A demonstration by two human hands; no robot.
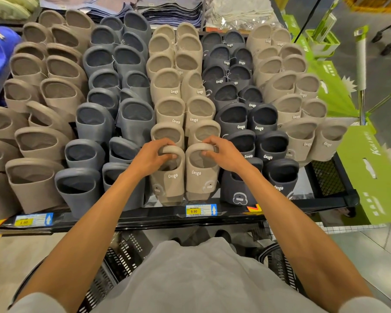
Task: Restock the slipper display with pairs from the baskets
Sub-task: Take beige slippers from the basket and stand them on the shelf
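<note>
two beige slippers, a pair, stand toe-down at the front of the beige column, and each hand has one. the left hand (152, 154) curls its fingers over the top rim of the left slipper (170, 177). the right hand (224, 152) clasps the rim of the right slipper (201, 175) the same way. both slippers sit directly under the fingers and just ahead of the palms, close side by side. the next beige pair (167, 133) stands right beyond the fingertips, and dark grey slippers (242, 143) flank the outside of each wrist.

this looks like the seating step: the pair is in its front-row slot and is being squared up. the next move, i judge, calls for letting go without tipping them. then the hands would reach down and back toward the body for another pair, to the black baskets (122, 256) that sit below the forearms, under the shelf edge (145, 216). whether those baskets hold more slippers i cannot tell.
</note>
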